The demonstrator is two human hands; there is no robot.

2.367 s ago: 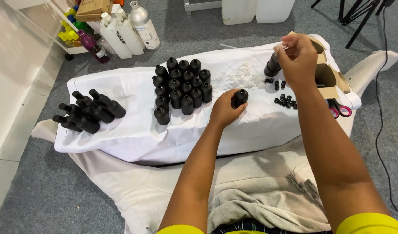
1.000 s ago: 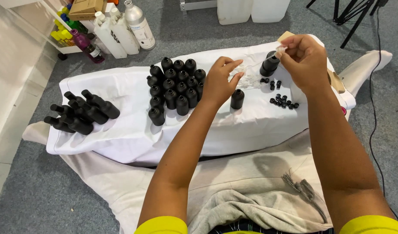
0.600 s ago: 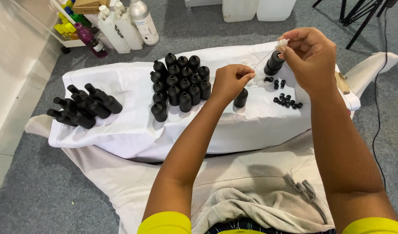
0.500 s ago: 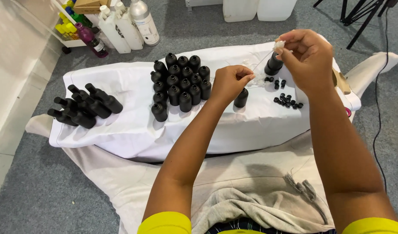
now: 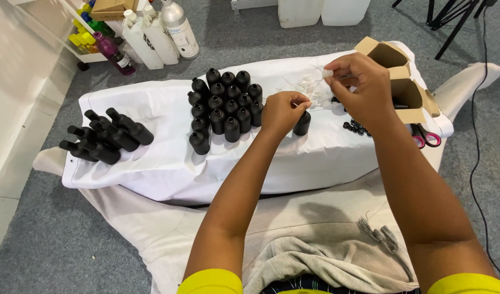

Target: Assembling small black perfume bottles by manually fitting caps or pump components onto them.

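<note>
Fingers pinched together on both hands: the right hand point(image 5: 364, 87) nips a small white plastic piece point(image 5: 328, 73) between thumb and forefinger, raised above the cloth; the left hand point(image 5: 282, 111) has its fingertips point(image 5: 304, 103) closed just over a lone black bottle point(image 5: 302, 123), seemingly on a thin clear stem running toward the white piece, though that is too fine to be sure. Judged: the step goes best with the bottle kept upright and the slender part held lightly and fed straight, since it looks flexible and easily bent. Bottle stands mid-cloth, right of the upright cluster of black bottles point(image 5: 225, 106); a second batch of black bottles point(image 5: 106, 136) lies on its side at far left. Bottles matte, rounded-shouldered, narrow-necked. White cloth point(image 5: 152, 169) is soft and wrinkled. A heap of clear plastic bits point(image 5: 304, 86) lies beyond the hands, small black caps point(image 5: 354, 127) to the right. Open cardboard box point(image 5: 402, 76) stiff, brown; red-handled scissors point(image 5: 424, 139) beside it.
</note>
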